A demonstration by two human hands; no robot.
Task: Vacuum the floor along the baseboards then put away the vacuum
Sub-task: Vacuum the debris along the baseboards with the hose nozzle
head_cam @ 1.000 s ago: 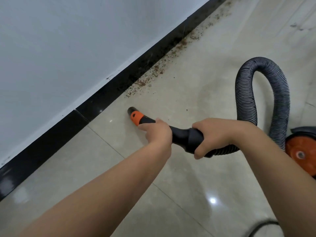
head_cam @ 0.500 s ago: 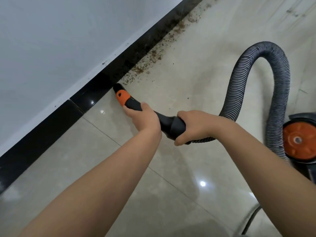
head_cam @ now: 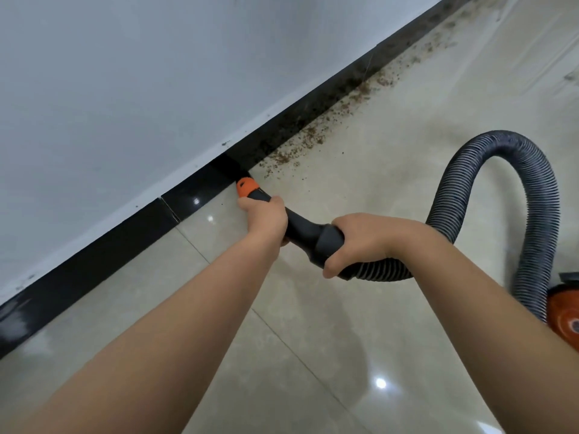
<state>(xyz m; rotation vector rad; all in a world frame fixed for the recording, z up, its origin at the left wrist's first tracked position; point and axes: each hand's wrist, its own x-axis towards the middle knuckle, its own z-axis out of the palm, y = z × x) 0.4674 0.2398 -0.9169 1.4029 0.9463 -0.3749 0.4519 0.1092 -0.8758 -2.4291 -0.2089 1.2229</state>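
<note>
Down at the wall's foot, my left hand (head_cam: pixel 266 219) wraps the black nozzle (head_cam: pixel 299 228) just behind its orange collar (head_cam: pixel 246 187), and my right hand (head_cam: pixel 365 238) grips the cuff where the ribbed hose (head_cam: pixel 513 195) joins it. Both sets of fingers are curled tight round the tube. The nozzle's tip sits against the black baseboard (head_cam: pixel 94 264), at the near end of a trail of brown crumbs (head_cam: pixel 300 145) lying along the skirting on the glossy tiled floor (head_cam: pixel 313 355). My hose loops up and back to the orange vacuum body (head_cam: pixel 565 317) at my right.
</note>
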